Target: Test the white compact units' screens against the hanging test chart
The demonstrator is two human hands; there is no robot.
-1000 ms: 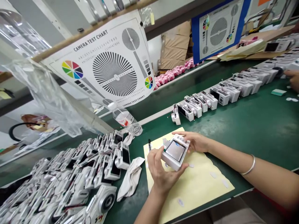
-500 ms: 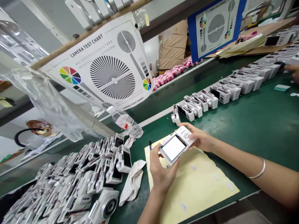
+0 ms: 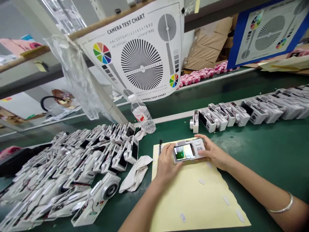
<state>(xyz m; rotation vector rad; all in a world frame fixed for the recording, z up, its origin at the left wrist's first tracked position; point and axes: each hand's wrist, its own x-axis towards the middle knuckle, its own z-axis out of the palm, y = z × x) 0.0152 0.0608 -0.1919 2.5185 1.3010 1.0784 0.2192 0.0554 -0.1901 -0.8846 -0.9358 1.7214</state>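
We hold the camera (image 3: 188, 151) between both hands over the yellow sheet (image 3: 193, 196): our left hand (image 3: 167, 162) grips its left end, and our right hand (image 3: 214, 154) grips the other, thumb by the buttons (image 3: 199, 150). Half a second ago its screen (image 3: 184, 152) glowed plain white and the body slanted steeply in our view; now the screen shows green and pale yellow, and the body lies nearly level. Our view has swung too, so the chart (image 3: 142, 64) and bottle (image 3: 144, 118) appear farther right.
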